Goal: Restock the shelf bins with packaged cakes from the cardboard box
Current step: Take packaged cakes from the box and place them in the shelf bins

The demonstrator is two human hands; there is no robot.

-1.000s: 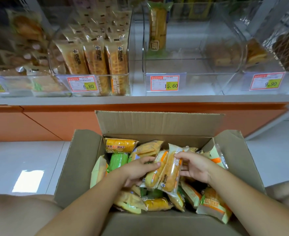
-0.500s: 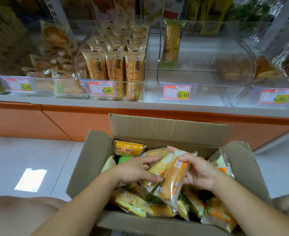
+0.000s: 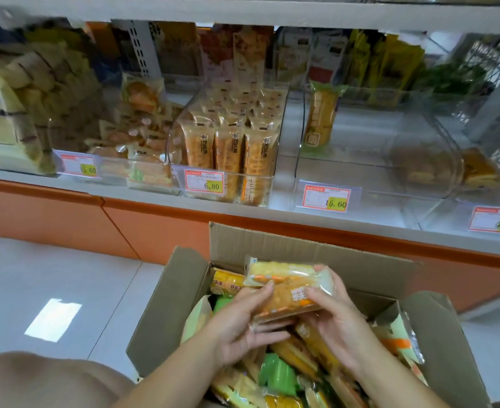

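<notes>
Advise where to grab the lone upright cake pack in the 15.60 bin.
Probably the pack's upper body just under the top seal, thumb on the front face, reaching in from the front and above. It stands on end at the bin's left rear, close to the left wall, so its lower sides look cramped; its top stands free.

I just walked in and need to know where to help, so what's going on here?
A person is restocking a shelf. The left hand and the right hand together hold packaged cakes just above the open cardboard box, which is full of other packets. On the shelf, the clear bin tagged 15.60 holds just one upright packet.
</notes>
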